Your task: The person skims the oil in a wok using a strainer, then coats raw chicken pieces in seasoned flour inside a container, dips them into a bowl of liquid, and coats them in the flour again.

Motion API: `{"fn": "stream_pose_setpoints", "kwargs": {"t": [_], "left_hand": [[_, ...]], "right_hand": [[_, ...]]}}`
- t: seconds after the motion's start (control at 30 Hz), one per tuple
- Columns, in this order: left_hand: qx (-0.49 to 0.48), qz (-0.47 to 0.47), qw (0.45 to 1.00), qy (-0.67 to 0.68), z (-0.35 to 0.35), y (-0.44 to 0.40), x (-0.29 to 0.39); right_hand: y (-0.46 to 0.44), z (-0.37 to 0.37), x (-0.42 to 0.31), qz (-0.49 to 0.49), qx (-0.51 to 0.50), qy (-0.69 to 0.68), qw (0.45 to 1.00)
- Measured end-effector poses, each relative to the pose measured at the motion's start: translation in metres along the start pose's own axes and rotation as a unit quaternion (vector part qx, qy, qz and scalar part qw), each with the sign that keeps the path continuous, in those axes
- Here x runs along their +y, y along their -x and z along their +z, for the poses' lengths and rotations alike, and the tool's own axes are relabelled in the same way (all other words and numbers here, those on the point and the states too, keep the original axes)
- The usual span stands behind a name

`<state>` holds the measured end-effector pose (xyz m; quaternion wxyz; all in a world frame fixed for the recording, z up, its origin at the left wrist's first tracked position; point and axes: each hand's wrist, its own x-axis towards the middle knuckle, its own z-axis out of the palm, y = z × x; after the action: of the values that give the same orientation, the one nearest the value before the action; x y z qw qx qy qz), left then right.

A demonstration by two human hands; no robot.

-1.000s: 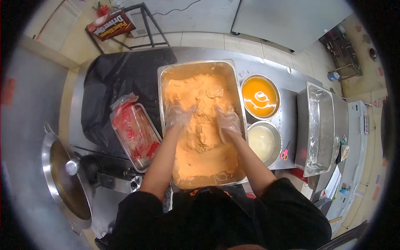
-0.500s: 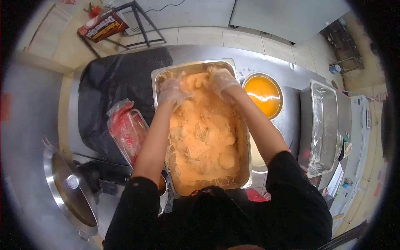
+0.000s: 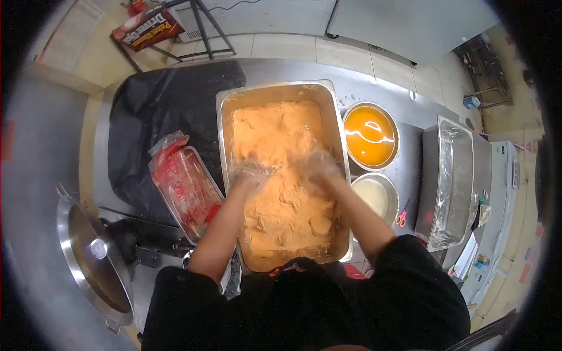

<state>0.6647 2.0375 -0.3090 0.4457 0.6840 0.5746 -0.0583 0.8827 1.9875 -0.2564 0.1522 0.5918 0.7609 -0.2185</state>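
A deep metal tray (image 3: 341, 117) holds orange powder (image 3: 275, 126) with coated lumps in it. My left hand (image 3: 253, 171), in a clear plastic glove, is on the powder at the left side of the tray, fingers spread toward the middle. My right hand (image 3: 319, 165), gloved too, is over the powder on the right and smeared by motion, so its fingers are unclear. Right of the tray are a round pan of orange liquid (image 3: 370, 143) and a bowl of pale liquid (image 3: 372, 196).
Left of the tray lies a smaller tray (image 3: 202, 167) with red-stained plastic (image 3: 181, 184), beside a black sheet (image 3: 158, 111). A large lidded pot (image 3: 96, 257) is at the lower left. Pink scissors (image 3: 401, 219) and an empty metal pan (image 3: 451, 181) are on the right.
Both hands have come back from the far end of the tray to its middle. Powder now covers more of the lumps, and the pale bowl shows again.
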Motion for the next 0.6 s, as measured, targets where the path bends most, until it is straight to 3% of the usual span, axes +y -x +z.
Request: {"fn": "stream_pose_setpoints", "kwargs": {"t": [0.03, 0.07, 0.1, 0.17, 0.2, 0.23, 0.27, 0.33, 0.37, 0.4, 0.53, 0.57, 0.6], "left_hand": [[-0.071, -0.081, 0.993, -0.042, -0.004, 0.017, 0.029], [-0.104, -0.122, 0.985, -0.06, -0.005, 0.025, 0.037], [-0.138, -0.16, 0.974, -0.081, -0.006, 0.033, 0.045], [-0.144, -0.244, 0.959, 0.019, -0.016, 0.032, 0.042], [-0.151, -0.288, 0.943, 0.069, -0.017, 0.034, 0.036], [-0.154, -0.289, 0.942, 0.069, 0.003, 0.031, 0.008], [-0.075, -0.133, 0.982, -0.11, 0.044, 0.029, -0.039], [0.02, 0.043, 0.959, -0.278, 0.063, 0.041, -0.046], [-0.013, -0.083, 0.978, -0.189, 0.052, 0.065, -0.013], [-0.035, -0.123, 0.98, -0.155, 0.061, 0.078, -0.012], [-0.141, -0.034, 0.971, -0.192, 0.068, 0.088, -0.044], [-0.113, -0.034, 0.977, -0.178, 0.055, 0.085, -0.038], [-0.068, -0.041, 0.988, -0.134, 0.033, 0.079, -0.028]], "right_hand": [[0.008, 0.012, -0.015, 0.114, -0.008, -0.167, 0.979], [0.014, 0.022, -0.024, 0.224, -0.015, -0.327, 0.918], [0.016, 0.032, -0.024, 0.223, -0.012, -0.325, 0.919], [0.011, 0.045, -0.013, 0.267, 0.073, -0.418, 0.865], [0.017, 0.03, -0.012, 0.266, 0.072, -0.418, 0.866], [0.031, 0.001, -0.013, 0.305, -0.004, -0.42, 0.855], [0.045, -0.012, -0.013, 0.345, -0.08, -0.42, 0.836], [0.069, 0.038, -0.021, 0.205, -0.029, -0.184, 0.961], [0.075, 0.049, -0.032, 0.267, -0.054, -0.279, 0.921], [0.078, 0.057, -0.04, 0.324, -0.075, -0.369, 0.868], [0.061, 0.054, -0.034, 0.352, 0.01, -0.404, 0.844], [0.057, 0.042, -0.018, 0.184, -0.026, -0.312, 0.932], [0.056, 0.027, -0.001, 0.015, -0.061, -0.205, 0.977]]}}
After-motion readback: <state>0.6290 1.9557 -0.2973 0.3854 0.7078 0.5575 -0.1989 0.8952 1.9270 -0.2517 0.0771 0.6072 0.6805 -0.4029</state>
